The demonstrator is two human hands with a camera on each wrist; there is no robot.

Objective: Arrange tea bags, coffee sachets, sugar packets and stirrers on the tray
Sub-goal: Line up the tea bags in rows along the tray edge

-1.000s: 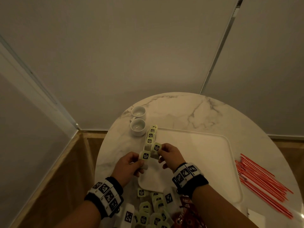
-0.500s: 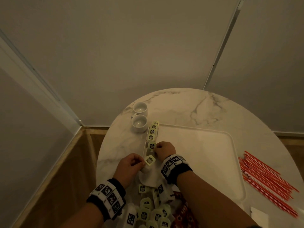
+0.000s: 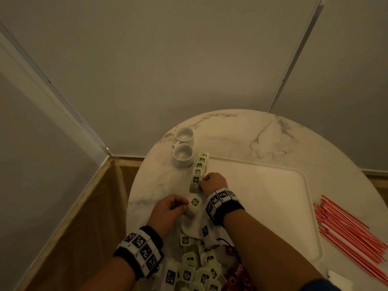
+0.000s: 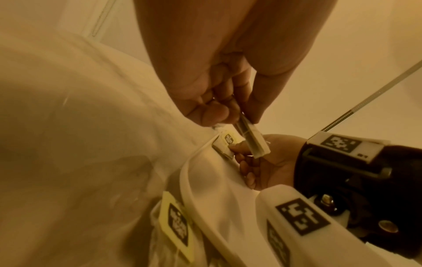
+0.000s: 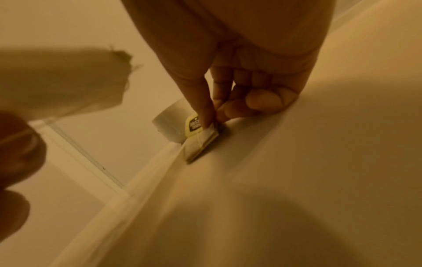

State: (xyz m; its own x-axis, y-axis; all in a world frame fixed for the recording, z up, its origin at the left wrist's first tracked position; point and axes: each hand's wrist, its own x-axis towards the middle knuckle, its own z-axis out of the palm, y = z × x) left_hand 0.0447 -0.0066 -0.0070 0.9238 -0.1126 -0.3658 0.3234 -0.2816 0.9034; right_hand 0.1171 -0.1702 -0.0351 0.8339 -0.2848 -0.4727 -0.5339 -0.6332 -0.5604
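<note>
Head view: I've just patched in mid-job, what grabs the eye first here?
A row of tea bags with yellow-green tags runs along the left rim of the white tray, and the right hand pinches the nearest one at the row's near end. The left hand holds another tea bag just short of it. A fan of red stirrers lies on the marble table at the right, off the tray.
</note>
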